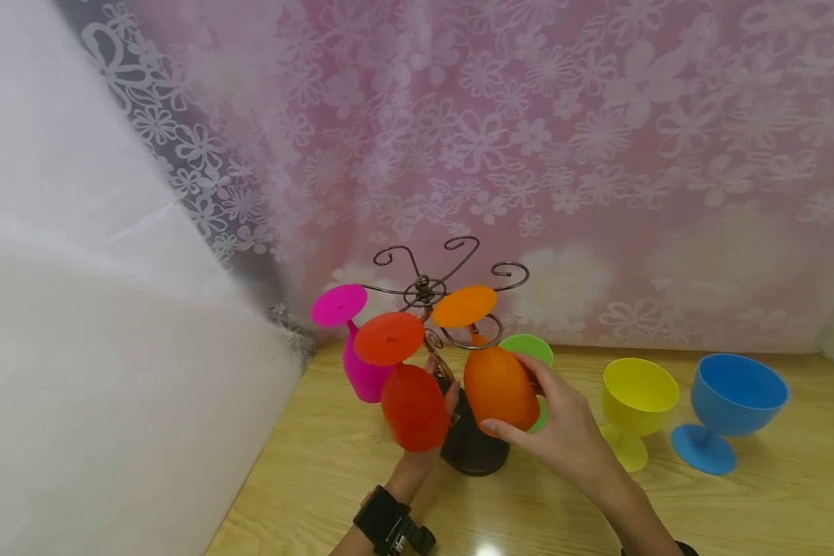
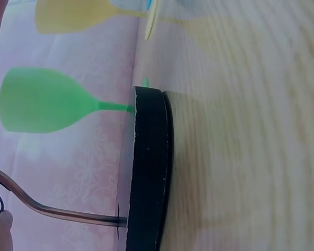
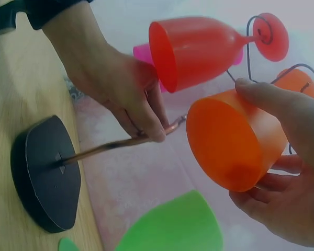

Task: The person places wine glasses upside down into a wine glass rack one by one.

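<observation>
An orange plastic goblet [image 1: 500, 390] hangs upside down at a curled hook on the right side of a metal stemware rack [image 1: 424, 292]. My right hand [image 1: 559, 421] holds its bowl, thumb on the near side and fingers round the far side. In the right wrist view my left hand [image 3: 115, 83] grips the rack's bent copper-coloured post [image 3: 112, 145] above the black base [image 1: 476, 455]. A red goblet [image 1: 415, 409] hangs inverted in front of that hand, partly hiding it in the head view. Left of it hangs a magenta goblet [image 1: 363, 371].
Behind the orange goblet a green goblet [image 1: 531, 347] stands upright, partly hidden. Upright yellow [image 1: 639, 401] and blue [image 1: 737, 401] goblets stand to the right on the wooden table [image 1: 306, 479]. A pink floral curtain [image 1: 598, 154] hangs behind, and a white surface [image 1: 111, 347] borders the left.
</observation>
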A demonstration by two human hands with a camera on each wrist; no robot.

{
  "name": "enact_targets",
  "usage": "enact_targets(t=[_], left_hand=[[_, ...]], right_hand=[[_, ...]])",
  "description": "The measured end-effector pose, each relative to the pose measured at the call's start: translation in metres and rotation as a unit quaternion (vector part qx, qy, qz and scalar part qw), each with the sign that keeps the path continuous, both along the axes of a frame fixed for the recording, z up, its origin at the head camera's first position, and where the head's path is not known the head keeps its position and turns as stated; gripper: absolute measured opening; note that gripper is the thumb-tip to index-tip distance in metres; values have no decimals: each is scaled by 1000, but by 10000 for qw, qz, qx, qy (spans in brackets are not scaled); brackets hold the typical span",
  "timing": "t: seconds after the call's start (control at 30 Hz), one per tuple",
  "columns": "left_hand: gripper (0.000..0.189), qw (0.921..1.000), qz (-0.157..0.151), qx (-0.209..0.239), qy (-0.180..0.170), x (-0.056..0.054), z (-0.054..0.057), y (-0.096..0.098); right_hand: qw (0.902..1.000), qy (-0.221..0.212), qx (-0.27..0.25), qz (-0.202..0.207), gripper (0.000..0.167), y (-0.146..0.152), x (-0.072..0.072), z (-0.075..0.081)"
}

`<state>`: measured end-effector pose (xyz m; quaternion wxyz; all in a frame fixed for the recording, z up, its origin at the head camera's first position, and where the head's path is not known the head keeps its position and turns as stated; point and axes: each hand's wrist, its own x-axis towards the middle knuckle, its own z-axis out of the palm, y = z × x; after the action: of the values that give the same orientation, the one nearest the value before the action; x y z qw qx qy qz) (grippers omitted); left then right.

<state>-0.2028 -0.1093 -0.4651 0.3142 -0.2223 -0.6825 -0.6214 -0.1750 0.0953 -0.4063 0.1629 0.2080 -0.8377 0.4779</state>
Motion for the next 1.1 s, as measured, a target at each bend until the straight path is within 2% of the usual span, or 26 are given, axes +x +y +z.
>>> enact_targets(t=[0.1,0.2,0.27,0.37,0.5,0.6,0.67,0.77,0.9,1.1], left_hand=[[58,9996,-17,-216,177,-5,-1,-4],[50,9979,-382,-348,399,-8,6,-6],[42,9961,-729,-293,408,-9,11,-7],[26,9948,-947,-307,234,-9,20,-6],[40,9958,-866,-196,-201,-5,26,-3],[52,9975,-561,-22,-431,-7,18,-2],[54,9975,-410,6,-581,-12,12,-2],[52,9962,-298,-36,-822,-15,12,-4],[44,9915,-607,-124,-1144,-16,17,-9],[48,9830,-1290,-106,-1299,-25,14,-23]], right_hand=[[9999,33,-17,152,95,-3,5,1],[9993,63,-73,362,94,-5,10,2],[9986,34,-132,501,94,-5,11,3],[9975,-57,-237,667,93,-5,12,3],[9971,-41,-328,686,91,-3,10,1],[9973,-32,-388,620,91,-1,8,0],[9974,-69,-432,581,92,0,7,-1],[9967,-137,-526,601,92,0,4,-2],[9959,-285,-529,679,93,-7,3,-1],[9936,-318,-647,872,100,-18,1,1]])
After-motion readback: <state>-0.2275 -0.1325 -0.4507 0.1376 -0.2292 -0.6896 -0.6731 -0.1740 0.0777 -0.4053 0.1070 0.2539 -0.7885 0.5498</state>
